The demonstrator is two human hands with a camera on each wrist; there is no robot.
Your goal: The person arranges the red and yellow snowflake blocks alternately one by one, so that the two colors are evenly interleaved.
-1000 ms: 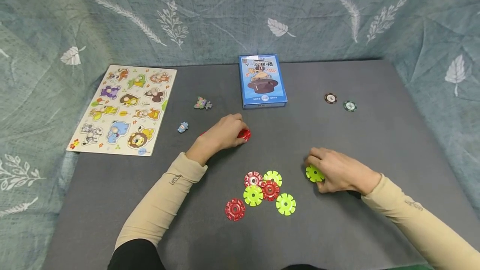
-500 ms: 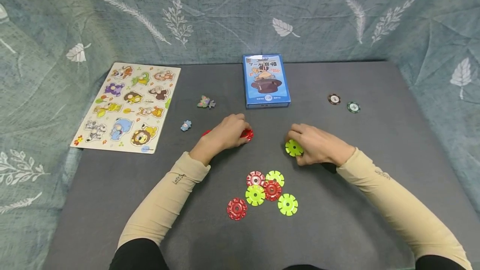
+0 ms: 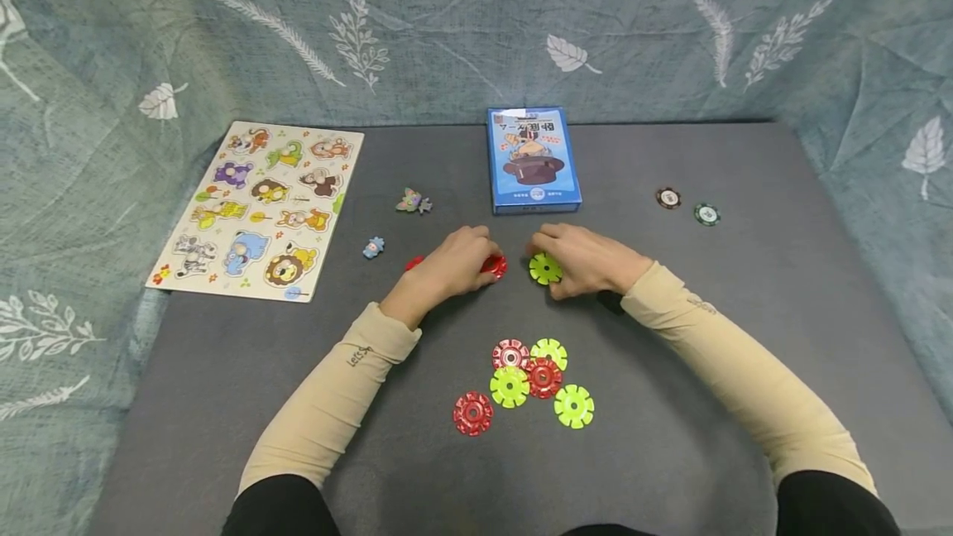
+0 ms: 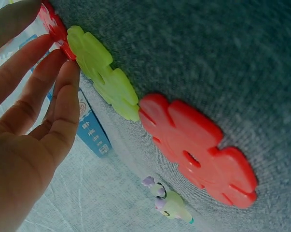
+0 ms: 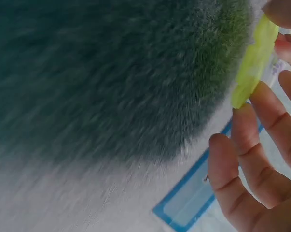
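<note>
My left hand (image 3: 450, 261) has thumb and fingers at the edges of a red notched plastic disc (image 3: 495, 265). In the left wrist view, a yellow-green notched disc (image 4: 99, 70) and another red disc (image 4: 198, 150) follow it edge to edge in a row on the table. The hand covers most of this row in the head view. Just right of it, my right hand (image 3: 588, 261) pinches a separate yellow-green disc (image 3: 545, 269) by its edges, with a small gap between that disc and the left hand's red one.
Several loose red and yellow-green discs (image 3: 510, 387) lie nearer the body, some overlapping. A blue game box (image 3: 534, 168) stands behind the hands. An animal puzzle board (image 3: 256, 213) and small figures (image 3: 412, 201) are at left; two poker chips (image 3: 668, 198) at right.
My right hand has moved left and away from the body with its yellow-green disc, ending close to the left hand. My left hand stays on the red disc.
</note>
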